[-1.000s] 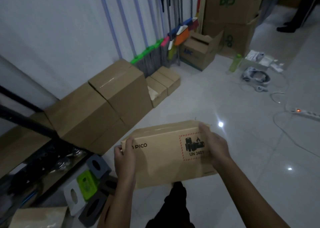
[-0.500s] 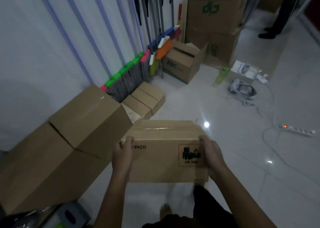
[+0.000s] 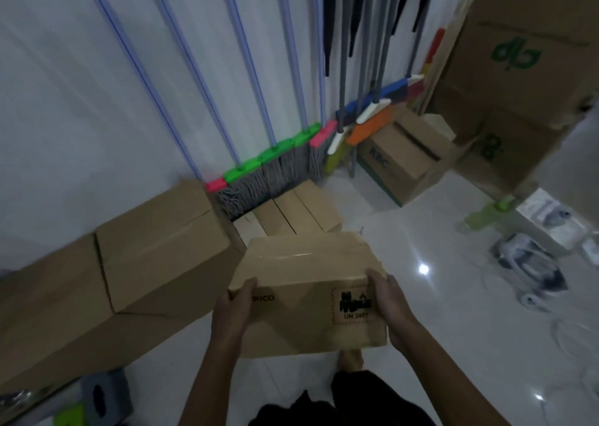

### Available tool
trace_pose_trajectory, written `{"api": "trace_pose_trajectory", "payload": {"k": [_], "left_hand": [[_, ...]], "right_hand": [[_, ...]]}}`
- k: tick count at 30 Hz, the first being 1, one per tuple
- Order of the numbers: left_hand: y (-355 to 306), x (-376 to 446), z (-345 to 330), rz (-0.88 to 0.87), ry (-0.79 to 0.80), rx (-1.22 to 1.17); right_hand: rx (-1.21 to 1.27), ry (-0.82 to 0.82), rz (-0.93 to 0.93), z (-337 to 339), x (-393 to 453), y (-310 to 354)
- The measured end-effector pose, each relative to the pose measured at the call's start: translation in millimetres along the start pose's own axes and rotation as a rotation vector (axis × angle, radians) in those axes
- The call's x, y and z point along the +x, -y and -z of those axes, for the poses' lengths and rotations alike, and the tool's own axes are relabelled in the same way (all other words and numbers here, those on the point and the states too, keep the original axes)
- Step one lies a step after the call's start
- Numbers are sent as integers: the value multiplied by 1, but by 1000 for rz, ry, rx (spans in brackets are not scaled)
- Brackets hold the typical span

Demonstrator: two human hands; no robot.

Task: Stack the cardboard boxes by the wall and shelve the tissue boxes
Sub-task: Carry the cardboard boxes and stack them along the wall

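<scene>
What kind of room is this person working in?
Probably a storeroom or supply room: mops lean in a row against the white wall, cardboard boxes sit along it, and a tall carton stack stands in the corner.

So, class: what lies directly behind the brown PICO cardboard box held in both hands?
Three small flat cardboard boxes on the floor, grey mop heads beyond them. The held box covers their near ends.

a storeroom: mops [image 3: 259,172] against wall, stacked cartons [image 3: 518,78].
</scene>
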State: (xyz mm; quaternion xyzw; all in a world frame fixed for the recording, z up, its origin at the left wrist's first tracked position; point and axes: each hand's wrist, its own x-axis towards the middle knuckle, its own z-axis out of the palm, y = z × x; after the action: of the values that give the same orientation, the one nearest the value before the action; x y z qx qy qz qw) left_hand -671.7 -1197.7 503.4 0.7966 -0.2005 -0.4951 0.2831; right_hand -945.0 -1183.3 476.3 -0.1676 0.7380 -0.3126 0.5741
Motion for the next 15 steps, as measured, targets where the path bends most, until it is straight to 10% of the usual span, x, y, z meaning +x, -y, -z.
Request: {"api": "trace_pose_trajectory", "payload": {"k": [15], "left_hand": [[-69, 110, -61, 233, -40, -213]], "right_hand": [[-380, 84, -110, -52, 136, 117]]}}
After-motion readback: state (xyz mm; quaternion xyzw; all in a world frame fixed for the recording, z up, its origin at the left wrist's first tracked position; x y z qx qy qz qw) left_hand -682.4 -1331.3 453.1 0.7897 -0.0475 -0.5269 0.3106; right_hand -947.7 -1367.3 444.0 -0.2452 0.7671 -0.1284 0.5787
